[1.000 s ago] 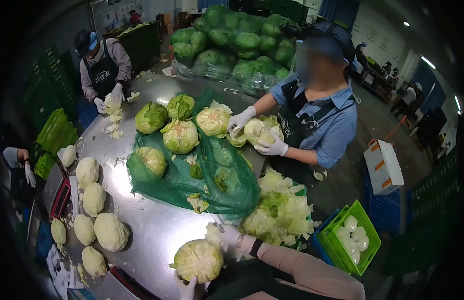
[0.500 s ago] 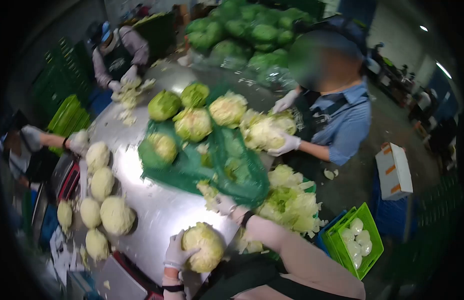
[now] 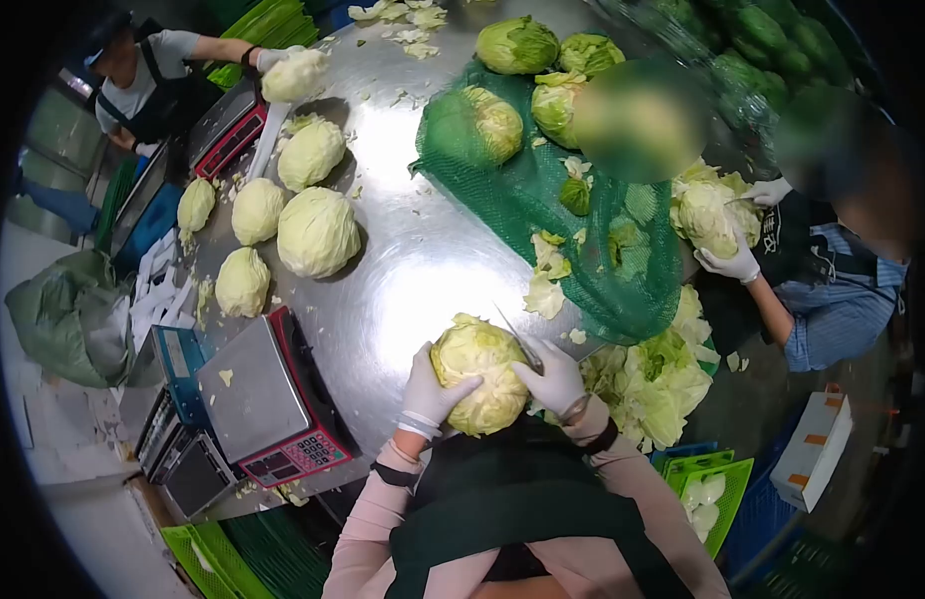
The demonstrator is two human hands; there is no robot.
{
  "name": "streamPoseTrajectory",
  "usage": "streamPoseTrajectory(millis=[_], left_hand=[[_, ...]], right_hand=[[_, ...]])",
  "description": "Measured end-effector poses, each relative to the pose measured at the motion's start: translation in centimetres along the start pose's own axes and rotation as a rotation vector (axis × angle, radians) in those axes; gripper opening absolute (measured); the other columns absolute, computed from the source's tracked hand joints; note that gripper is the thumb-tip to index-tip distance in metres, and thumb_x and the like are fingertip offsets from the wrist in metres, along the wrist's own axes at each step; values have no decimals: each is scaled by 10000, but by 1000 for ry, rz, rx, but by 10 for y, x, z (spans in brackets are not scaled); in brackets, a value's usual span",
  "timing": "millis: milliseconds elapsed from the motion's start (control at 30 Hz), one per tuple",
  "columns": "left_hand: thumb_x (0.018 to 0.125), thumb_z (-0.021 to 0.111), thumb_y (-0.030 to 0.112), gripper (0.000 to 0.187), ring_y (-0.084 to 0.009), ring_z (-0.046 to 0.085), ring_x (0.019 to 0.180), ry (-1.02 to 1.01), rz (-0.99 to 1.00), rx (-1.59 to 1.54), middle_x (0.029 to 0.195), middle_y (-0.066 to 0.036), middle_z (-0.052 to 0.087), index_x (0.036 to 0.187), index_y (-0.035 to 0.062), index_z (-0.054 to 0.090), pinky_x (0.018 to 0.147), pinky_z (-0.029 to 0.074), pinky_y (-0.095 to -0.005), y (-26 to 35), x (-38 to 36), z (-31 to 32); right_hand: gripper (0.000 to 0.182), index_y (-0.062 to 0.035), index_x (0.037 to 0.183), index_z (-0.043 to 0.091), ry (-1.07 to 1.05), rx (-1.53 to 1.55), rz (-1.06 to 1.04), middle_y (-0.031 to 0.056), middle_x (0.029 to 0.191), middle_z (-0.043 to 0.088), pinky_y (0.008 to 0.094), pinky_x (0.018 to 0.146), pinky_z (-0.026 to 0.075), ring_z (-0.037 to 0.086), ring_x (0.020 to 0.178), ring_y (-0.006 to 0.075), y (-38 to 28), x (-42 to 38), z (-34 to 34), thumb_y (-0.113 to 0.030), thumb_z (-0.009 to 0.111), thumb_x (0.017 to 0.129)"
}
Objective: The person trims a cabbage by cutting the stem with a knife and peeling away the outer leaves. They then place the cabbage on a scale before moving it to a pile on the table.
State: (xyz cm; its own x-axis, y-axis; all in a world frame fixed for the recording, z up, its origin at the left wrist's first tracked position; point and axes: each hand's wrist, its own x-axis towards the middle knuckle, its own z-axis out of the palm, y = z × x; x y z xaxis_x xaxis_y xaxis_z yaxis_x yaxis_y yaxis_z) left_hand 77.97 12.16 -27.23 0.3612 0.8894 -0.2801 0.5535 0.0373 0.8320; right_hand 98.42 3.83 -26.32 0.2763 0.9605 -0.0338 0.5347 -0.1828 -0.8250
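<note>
Close to my body at the steel table's edge is a pale cabbage (image 3: 479, 377) with ruffled leaves on top. Gloved in white, my left hand (image 3: 430, 391) grips its left side, thumb across the front. My right hand (image 3: 554, 379) presses against the right side and also holds a knife (image 3: 523, 344), whose thin blade points up and away over the table. Its handle is hidden in the palm. Loose cabbage leaves (image 3: 545, 290) lie just beyond my right hand, at the border of a green mesh sack (image 3: 632, 309).
Trimmed cabbages (image 3: 318, 233) stand at the left, near a red-edged scale (image 3: 258, 394). Leafy trimmings (image 3: 662, 384) are heaped to my right, above a green crate (image 3: 727, 499). Across the table, a co-worker's gloved hands (image 3: 737, 255) hold another cabbage; a second person (image 3: 163, 80) works at upper left.
My right hand has left the loose leaves beside the mesh sack and come back to the cabbage. The knife now shows. My view has turned toward the left side of the table.
</note>
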Motion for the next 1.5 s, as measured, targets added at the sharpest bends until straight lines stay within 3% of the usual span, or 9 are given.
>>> streamPoseTrajectory(millis=[500, 700, 833, 1000, 1133, 1233, 1433, 1467, 1500], left_hand=[[622, 755, 502, 1017, -369, 451, 1097, 98, 93, 321, 1174, -245, 431, 1335, -37, 270, 921, 405, -417, 18, -10, 7], [667, 761, 399, 925, -349, 440, 1138, 165, 74, 82, 1203, -254, 425, 1318, -55, 285, 944, 397, -401, -22, -12, 8], [680, 767, 355, 946, -333, 422, 1182, 44, -271, -370, 1257, -268, 406, 1330, -92, 245, 1000, 347, -390, -24, -19, -8], [656, 774, 382, 978, -358, 438, 1171, 11, 218, -40, 1237, -273, 428, 1348, -67, 248, 997, 356, -386, -21, 7, -7], [654, 764, 410, 956, -365, 436, 1173, -135, 142, 25, 1239, -277, 427, 1343, -46, 282, 994, 361, -384, -16, 18, -15], [655, 753, 430, 936, -369, 457, 1146, -114, 176, 52, 1217, -275, 444, 1333, -39, 310, 972, 383, -384, -16, 17, -12], [661, 739, 448, 926, -365, 494, 1092, -66, 156, 128, 1179, -264, 470, 1319, -51, 320, 925, 418, -384, -5, 15, -9], [661, 739, 448, 926, -365, 494, 1092, -67, 168, 124, 1179, -264, 470, 1319, -51, 320, 925, 418, -384, -7, 13, -8], [661, 738, 448, 925, -367, 491, 1096, -57, 159, 123, 1182, -268, 469, 1317, -52, 321, 929, 415, -382, -11, 11, -8]], right_hand=[[239, -81, 925, 596, -146, -554, -113, 130, 789, 624, 411, 608, 490, 611, 712, 321, 8, 50, 12, -256, 548, 770], [254, -65, 917, 590, -50, -410, 245, 191, 826, 633, 445, 666, 480, 610, 764, 369, 45, 83, -7, -289, 526, 815], [273, -49, 1020, 563, 22, 6, 100, 194, 929, 617, 407, 722, 474, 597, 848, 361, 16, 48, -39, -276, 516, 875], [259, -31, 1032, 551, -275, 23, 55, 167, 837, 618, 370, 688, 476, 604, 772, 334, -7, -25, -41, -246, 474, 909], [310, -27, 1032, 548, -420, 154, 226, 74, 735, 626, 315, 573, 471, 596, 580, 177, -15, -54, -36, -292, 414, 941], [268, -64, 952, 548, -442, 34, 252, 136, 742, 622, 369, 592, 472, 604, 616, 292, -21, -53, -32, -294, 414, 932], [171, -71, 915, 561, 148, -535, -36, 105, 671, 596, 332, 529, 460, 607, 616, 247, 49, -48, -15, -206, 456, 911], [165, -70, 946, 568, 182, -136, 345, 118, 694, 606, 319, 534, 473, 617, 629, 232, 32, -40, -32, -203, 481, 902], [165, -70, 946, 568, 194, -140, 340, 118, 694, 606, 319, 534, 473, 617, 629, 232, 22, -41, -39, -203, 481, 902]])
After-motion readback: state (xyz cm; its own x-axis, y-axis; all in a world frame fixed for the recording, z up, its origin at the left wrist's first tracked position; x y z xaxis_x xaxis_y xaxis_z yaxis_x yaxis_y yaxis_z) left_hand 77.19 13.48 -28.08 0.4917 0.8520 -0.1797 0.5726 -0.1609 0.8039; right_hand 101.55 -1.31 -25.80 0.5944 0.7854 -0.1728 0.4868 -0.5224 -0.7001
